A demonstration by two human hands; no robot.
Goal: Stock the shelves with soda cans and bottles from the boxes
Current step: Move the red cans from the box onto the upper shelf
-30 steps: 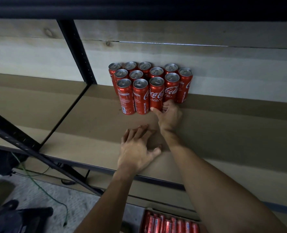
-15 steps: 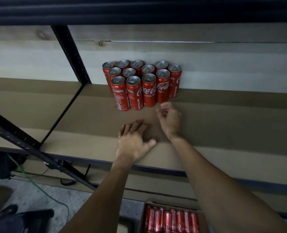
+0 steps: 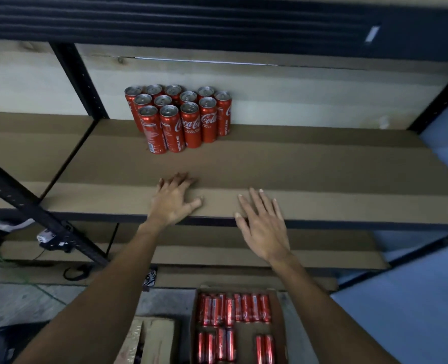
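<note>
Several tall red cola cans [image 3: 180, 116] stand packed together at the back of the brown shelf board [image 3: 309, 166], against the pale wall. My left hand [image 3: 174, 200] rests flat on the shelf near its front edge, fingers spread, holding nothing. My right hand [image 3: 263, 227] hovers open over the shelf's front edge, fingers straight, empty. Below on the floor, an open cardboard box [image 3: 279, 324] holds several more red cans [image 3: 234, 308] lying on their sides.
Black metal uprights [image 3: 78, 80] and a diagonal brace [image 3: 33, 203] frame the shelf on the left. A lower shelf [image 3: 217, 256] sits beneath. A second cardboard box [image 3: 151, 340] stands left of the can box. Cables lie on the floor at left.
My right hand has pulled back from the cans to the shelf's front edge and opened flat. My left hand slid slightly toward the edge. The view tilted down, showing more of the can box.
</note>
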